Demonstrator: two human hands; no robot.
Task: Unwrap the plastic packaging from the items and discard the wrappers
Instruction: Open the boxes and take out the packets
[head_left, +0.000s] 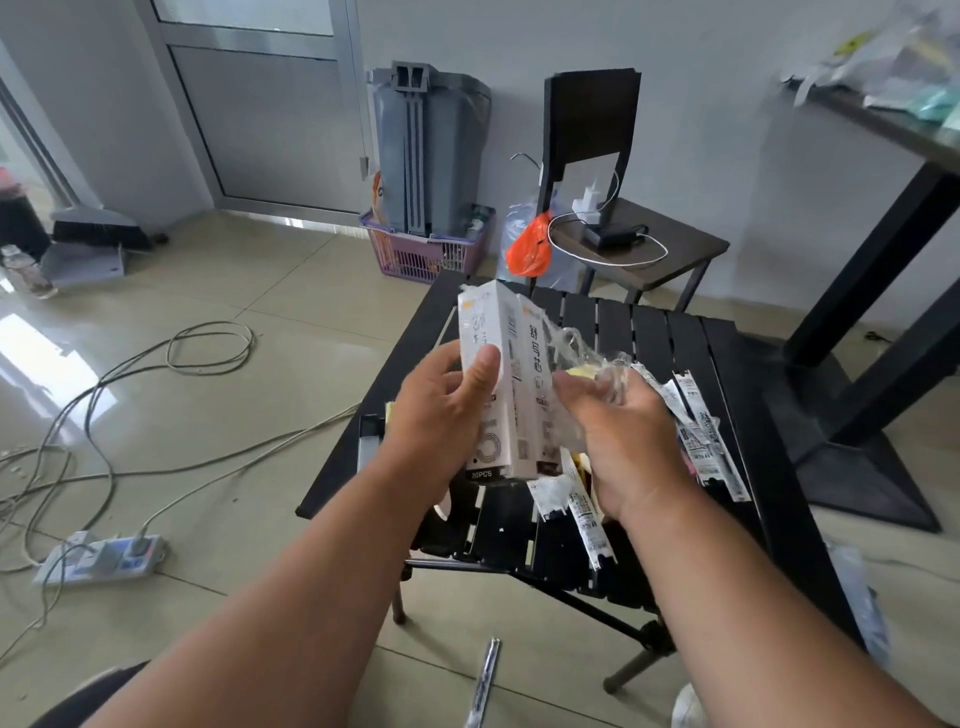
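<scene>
My left hand (441, 410) grips a tall white box (511, 374) upright above the black slatted table (649, 332), thumb across its front. Clear plastic wrap (582, 348) trails off the box's right side. My right hand (618, 431) holds the crumpled end of that wrap, pulled away to the right of the box. Several wrapped pen refills (701, 441) in white printed sleeves lie on the table behind and below my right hand, and more refills (587, 514) lie near the front slats.
A wrapped pen (483, 680) lies on the floor by the table's front leg. A power strip (98, 561) and loose cables sit on the tiles at left. A grey bin (426, 150) in a purple basket and a dark chair (634, 234) stand behind the table.
</scene>
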